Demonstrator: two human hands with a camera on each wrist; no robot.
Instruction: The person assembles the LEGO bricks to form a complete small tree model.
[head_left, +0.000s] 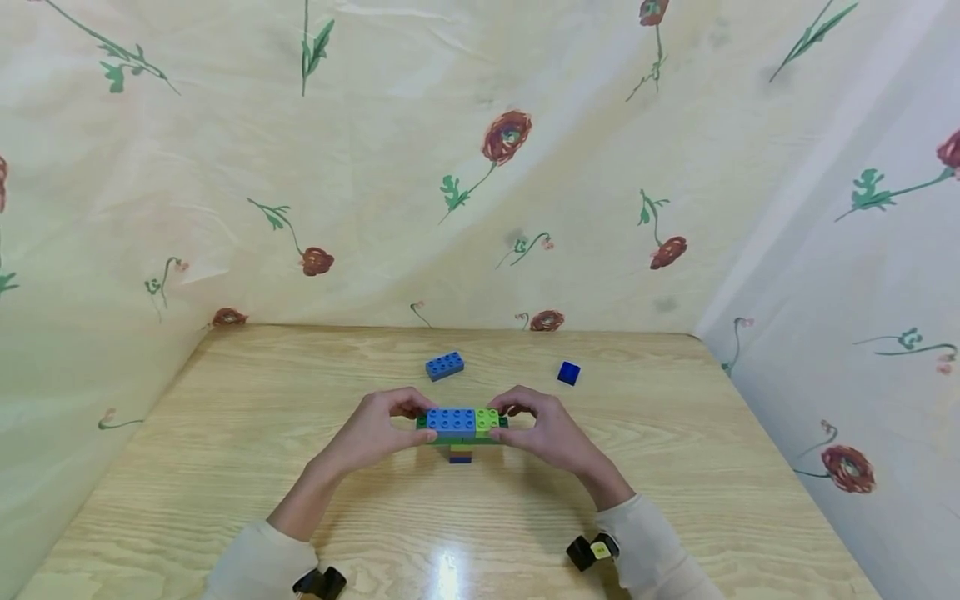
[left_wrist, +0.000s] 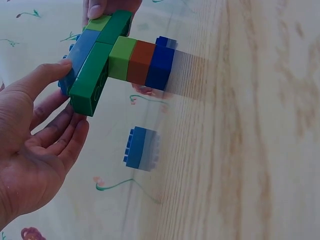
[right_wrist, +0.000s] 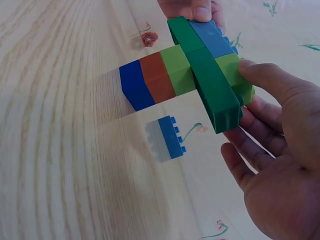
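One T-shaped toy-brick build [head_left: 451, 429] stands on the bench [head_left: 262, 383]; the fingers of the left hand [head_left: 382, 429] pinch its upper blue brick [left_wrist: 83, 51], those of the right hand [head_left: 543, 433] its upper lime brick [right_wrist: 227, 69]. Dark-green bricks [right_wrist: 216, 84] run beneath, over a column [left_wrist: 141, 62] of lime, orange and dark blue. Behind it lie a loose eight-stud blue brick [head_left: 445, 366] and a small dark-blue brick [head_left: 568, 372].

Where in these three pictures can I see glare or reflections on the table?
Head view: a bright white glare spot lies on the table, near the bottom edge; left wrist view: the table faintly mirrors the loose lighter-blue brick; right wrist view: the same brick shows a pale reflection.
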